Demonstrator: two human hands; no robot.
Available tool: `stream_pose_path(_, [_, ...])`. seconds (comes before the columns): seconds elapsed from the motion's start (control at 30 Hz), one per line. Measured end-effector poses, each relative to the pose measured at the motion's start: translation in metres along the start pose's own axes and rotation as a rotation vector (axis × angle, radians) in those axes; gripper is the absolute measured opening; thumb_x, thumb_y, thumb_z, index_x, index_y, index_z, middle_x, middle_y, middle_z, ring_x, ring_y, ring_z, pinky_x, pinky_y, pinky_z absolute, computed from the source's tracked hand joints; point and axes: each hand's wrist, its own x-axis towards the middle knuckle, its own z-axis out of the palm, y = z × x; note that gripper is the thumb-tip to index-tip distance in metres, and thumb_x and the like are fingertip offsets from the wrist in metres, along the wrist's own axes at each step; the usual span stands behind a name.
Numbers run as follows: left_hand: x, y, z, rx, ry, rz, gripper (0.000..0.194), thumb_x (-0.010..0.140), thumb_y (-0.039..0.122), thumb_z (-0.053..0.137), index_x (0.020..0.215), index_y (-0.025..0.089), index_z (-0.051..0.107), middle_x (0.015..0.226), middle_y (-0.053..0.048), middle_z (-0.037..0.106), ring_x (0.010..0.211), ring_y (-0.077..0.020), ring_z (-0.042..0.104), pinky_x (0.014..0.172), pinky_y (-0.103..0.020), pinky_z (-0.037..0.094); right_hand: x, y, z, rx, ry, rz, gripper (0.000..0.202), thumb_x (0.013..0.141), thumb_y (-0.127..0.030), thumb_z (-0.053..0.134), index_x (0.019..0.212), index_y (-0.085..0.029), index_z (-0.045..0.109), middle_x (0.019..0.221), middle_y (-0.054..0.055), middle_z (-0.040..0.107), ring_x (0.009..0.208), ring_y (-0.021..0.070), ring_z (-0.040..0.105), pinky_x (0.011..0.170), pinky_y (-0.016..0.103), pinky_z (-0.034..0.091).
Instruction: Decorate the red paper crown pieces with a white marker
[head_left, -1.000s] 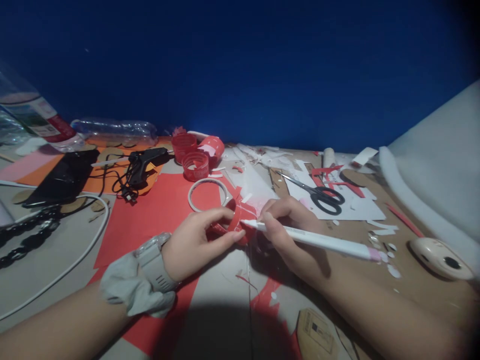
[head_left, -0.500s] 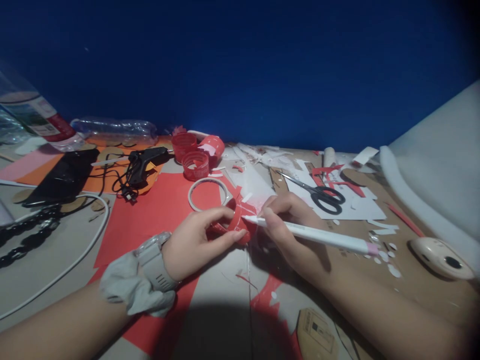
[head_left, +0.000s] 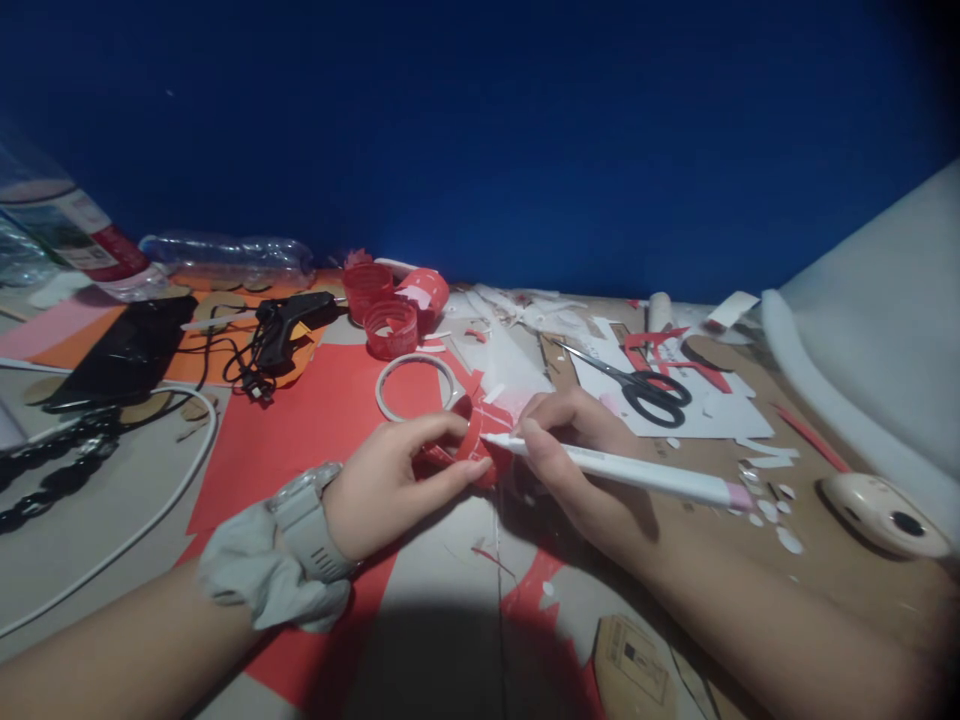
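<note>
My left hand [head_left: 390, 482] pinches a small red paper ring [head_left: 474, 452] between thumb and fingers, just above the table. A grey watch and a pale cloth band sit on that wrist. My right hand [head_left: 571, 452] holds a long white pen [head_left: 637, 476] with a pink end; its tip touches the red ring. Under both hands lies a red paper sheet [head_left: 315, 420].
Black scissors [head_left: 637, 383] lie on white paper at the right. A white tape ring [head_left: 416, 385], red paper rings [head_left: 390, 325], a black glue gun [head_left: 289, 318] with cord, plastic bottles [head_left: 225, 255], a white cable [head_left: 150, 520] and a beige round device [head_left: 885, 512] surround them.
The pen has shifted slightly; its rear end sits a little higher and further left than a second ago. My left hand stays on the red ring.
</note>
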Motion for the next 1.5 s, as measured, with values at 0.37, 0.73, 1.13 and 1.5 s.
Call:
stream_pose_path(0.37, [0.000,0.000,0.003,-0.106,-0.037,-0.051,0.022,0.088,0.030,0.067,0.101,0.013,0.067,0.098,-0.006,0.073,0.089,-0.0176,0.071,0.079,-0.026,0.058,-0.002,0.007,0.003,0.125,0.061,-0.055,0.024,0.098,-0.045,0.049,0.086,-0.026,0.058,0.076,0.000,0.056,0.062,0.0154,0.053,0.053,0.031,0.039])
stream_pose_path(0.73, [-0.002,0.006,0.000,-0.066,-0.129,0.021,0.017,0.097,0.025,0.050,0.091,0.015,0.063,0.087,-0.001,0.069,0.082,-0.0112,0.065,0.075,-0.019,0.051,-0.004,0.006,0.002,0.065,0.050,-0.087,0.022,0.099,-0.039,0.048,0.084,-0.026,0.056,0.075,0.000,0.055,0.063,0.0154,0.051,0.056,0.031,0.039])
stream_pose_path(1.13, [-0.002,0.004,0.001,0.100,-0.123,-0.014,0.020,0.092,0.028,0.052,0.085,0.012,0.060,0.074,-0.001,0.059,0.068,-0.0129,0.053,0.062,-0.024,0.044,-0.003,-0.001,0.001,-0.097,-0.047,-0.085,0.017,0.096,-0.028,0.048,0.080,-0.024,0.052,0.071,-0.001,0.055,0.061,0.0147,0.050,0.057,0.030,0.039])
stream_pose_path(1.5, [-0.001,0.005,0.002,0.069,-0.127,-0.028,0.017,0.091,0.028,0.054,0.094,0.013,0.062,0.089,-0.005,0.069,0.081,-0.0170,0.065,0.070,-0.026,0.052,-0.002,-0.003,0.001,-0.161,-0.063,-0.042,0.021,0.096,-0.030,0.049,0.076,-0.023,0.052,0.071,-0.001,0.057,0.060,0.0140,0.050,0.056,0.029,0.038])
